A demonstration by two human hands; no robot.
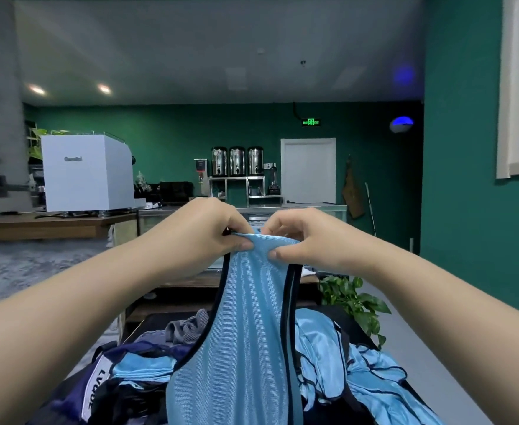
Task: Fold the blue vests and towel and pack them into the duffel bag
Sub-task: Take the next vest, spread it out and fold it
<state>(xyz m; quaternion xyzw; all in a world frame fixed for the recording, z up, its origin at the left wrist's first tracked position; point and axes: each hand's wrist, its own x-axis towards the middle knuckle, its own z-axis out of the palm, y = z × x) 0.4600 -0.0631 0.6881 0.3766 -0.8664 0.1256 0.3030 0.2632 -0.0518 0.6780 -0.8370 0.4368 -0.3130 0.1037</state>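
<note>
Your left hand (209, 228) and right hand (304, 237) pinch the ribbed mesh blue vest (246, 332), fingers (243, 245) clenched on its dark-trimmed strap above the duffel bag (99, 384).

Site: café or drinks bar, probably. Evidence: white espresso machine (86, 171) on a wooden counter (37, 225); three steel urns (236, 161) on a metal rack (236, 187); a blender (273, 179) beside them; green walls (160, 133); lit exit sign (310, 122) above a white door (308, 170). Machine's brand lettering too blurred to read.
</note>
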